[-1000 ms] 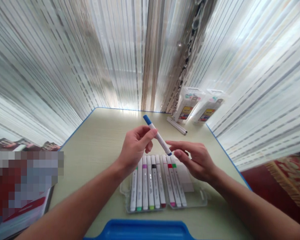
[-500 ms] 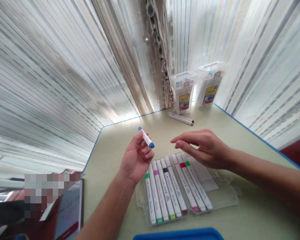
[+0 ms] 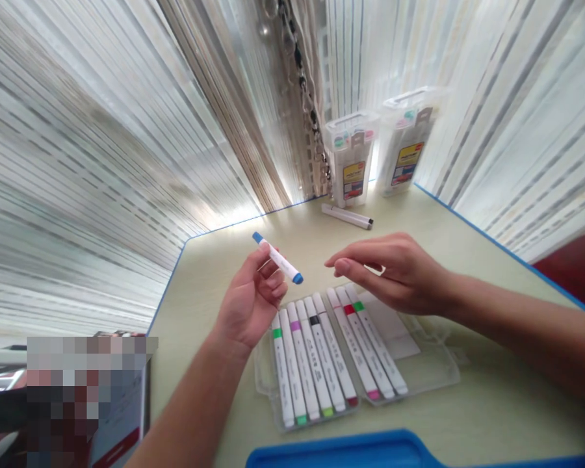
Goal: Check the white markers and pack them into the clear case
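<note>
Between the thumb and fingers of my left hand (image 3: 253, 292) is a white marker (image 3: 280, 260) with blue ends, tilted down to the right above the table. My right hand (image 3: 394, 270) hovers beside it, palm down, fingers stretched forward and the thumb just below them. Nothing shows in that hand. Beneath both hands lies an opened clear plastic case (image 3: 439, 382). Several white markers with coloured bands, such as a purple-banded marker (image 3: 302, 364) and a red-banded marker (image 3: 358, 338), lie side by side in its two halves.
At the back stand two clear marker boxes (image 3: 353, 159) (image 3: 407, 149), with white markers (image 3: 347, 216) lying before them. A blue tray (image 3: 336, 452) sits at the near edge. String curtains (image 3: 102, 130) hang behind the table (image 3: 214, 260). A tablet-like screen (image 3: 119, 416) is at the lower left.
The marker in my left hand has turned slightly, showing more of its upper blue end. The view has shifted a little, with more of the blue tray visible. My right hand holds its pose.
</note>
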`<action>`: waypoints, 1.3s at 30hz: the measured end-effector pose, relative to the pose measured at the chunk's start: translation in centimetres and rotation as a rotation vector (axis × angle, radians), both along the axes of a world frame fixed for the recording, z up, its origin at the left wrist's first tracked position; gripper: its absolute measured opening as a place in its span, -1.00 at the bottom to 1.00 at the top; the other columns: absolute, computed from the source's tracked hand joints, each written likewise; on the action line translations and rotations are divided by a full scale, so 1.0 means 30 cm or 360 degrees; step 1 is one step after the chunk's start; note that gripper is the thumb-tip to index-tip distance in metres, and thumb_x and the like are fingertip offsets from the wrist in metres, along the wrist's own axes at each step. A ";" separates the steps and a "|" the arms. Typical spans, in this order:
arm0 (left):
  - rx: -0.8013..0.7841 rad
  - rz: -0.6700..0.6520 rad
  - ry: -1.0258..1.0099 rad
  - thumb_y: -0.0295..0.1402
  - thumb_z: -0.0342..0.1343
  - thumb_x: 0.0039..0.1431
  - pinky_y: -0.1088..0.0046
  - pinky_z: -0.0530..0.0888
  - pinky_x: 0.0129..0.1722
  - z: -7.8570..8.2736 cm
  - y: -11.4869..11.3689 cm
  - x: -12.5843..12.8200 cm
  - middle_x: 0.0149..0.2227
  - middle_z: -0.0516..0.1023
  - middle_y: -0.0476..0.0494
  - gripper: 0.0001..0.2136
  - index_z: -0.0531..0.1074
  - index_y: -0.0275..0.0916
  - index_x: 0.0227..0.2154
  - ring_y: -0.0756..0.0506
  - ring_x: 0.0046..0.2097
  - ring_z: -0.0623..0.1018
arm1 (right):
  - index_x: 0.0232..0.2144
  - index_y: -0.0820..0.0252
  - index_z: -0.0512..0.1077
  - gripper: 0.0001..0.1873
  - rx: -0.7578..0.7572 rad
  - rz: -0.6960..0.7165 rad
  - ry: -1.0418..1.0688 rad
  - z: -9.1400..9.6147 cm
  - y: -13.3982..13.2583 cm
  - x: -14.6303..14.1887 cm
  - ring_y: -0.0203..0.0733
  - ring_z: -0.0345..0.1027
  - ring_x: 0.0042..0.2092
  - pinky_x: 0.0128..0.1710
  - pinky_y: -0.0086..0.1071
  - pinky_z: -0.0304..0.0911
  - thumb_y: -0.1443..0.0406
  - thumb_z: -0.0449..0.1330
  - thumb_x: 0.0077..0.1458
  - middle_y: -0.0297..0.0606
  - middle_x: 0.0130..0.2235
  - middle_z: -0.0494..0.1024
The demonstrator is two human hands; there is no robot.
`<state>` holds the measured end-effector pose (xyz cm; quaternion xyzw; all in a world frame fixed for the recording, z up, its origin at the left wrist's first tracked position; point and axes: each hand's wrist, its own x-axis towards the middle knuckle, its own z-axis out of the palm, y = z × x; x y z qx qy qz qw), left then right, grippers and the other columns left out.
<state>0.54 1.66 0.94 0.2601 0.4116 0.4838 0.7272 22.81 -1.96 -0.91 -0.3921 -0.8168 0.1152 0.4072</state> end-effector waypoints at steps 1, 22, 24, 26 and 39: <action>0.0096 -0.0023 0.0090 -0.36 0.37 0.02 0.66 0.22 -0.66 -0.005 -0.002 0.000 -0.51 0.43 0.07 -0.79 0.46 -0.34 -0.40 0.17 -0.61 0.27 | -0.38 0.16 0.60 -0.62 -0.0011 -0.0017 0.0004 0.003 -0.002 0.000 -0.31 0.37 -0.49 -0.45 -0.43 0.23 0.19 0.07 0.36 -0.28 -0.45 0.62; 0.1201 -0.0363 0.0559 -0.35 0.38 0.04 0.50 0.49 -0.48 0.148 -0.129 0.098 -0.40 0.63 -0.22 -0.80 0.58 -0.36 -0.30 -0.05 -0.45 0.59 | -0.07 0.19 0.56 -0.72 0.0090 -0.0390 -0.0001 0.199 -0.176 -0.030 -0.34 0.44 -0.51 -0.44 -0.44 0.40 0.29 0.33 0.15 -0.36 -0.45 0.63; 0.1261 -0.0365 0.0580 -0.38 0.39 0.01 0.48 0.49 -0.48 0.168 -0.129 0.111 -0.37 0.64 -0.22 -0.69 0.57 -0.34 -0.15 -0.06 -0.45 0.59 | 0.02 0.18 0.52 -0.63 -0.0032 -0.0411 0.0039 0.209 -0.212 -0.001 -0.33 0.44 -0.51 -0.44 -0.43 0.41 0.29 0.33 0.15 -0.36 -0.44 0.63; 0.1316 -0.0330 0.0651 -0.39 0.39 0.01 0.49 0.46 -0.49 0.170 -0.117 0.118 -0.38 0.63 -0.20 -0.62 0.55 -0.31 -0.08 -0.05 -0.46 0.57 | 0.08 0.17 0.49 -0.57 -0.0188 -0.0412 0.0063 0.201 -0.247 0.026 -0.34 0.42 -0.53 -0.45 -0.44 0.40 0.29 0.32 0.15 -0.39 -0.46 0.61; 0.1903 -0.0664 0.1544 -0.47 0.23 0.01 0.38 0.39 -0.20 0.023 0.013 0.154 -0.36 0.62 -0.17 -0.91 0.62 -0.22 -0.42 -0.14 -0.29 0.54 | -0.11 0.27 0.62 -0.67 -0.0485 -0.0475 -0.0441 0.044 -0.300 0.000 -0.32 0.34 -0.59 -0.45 -0.43 0.26 0.38 0.23 0.06 -0.41 -0.60 0.51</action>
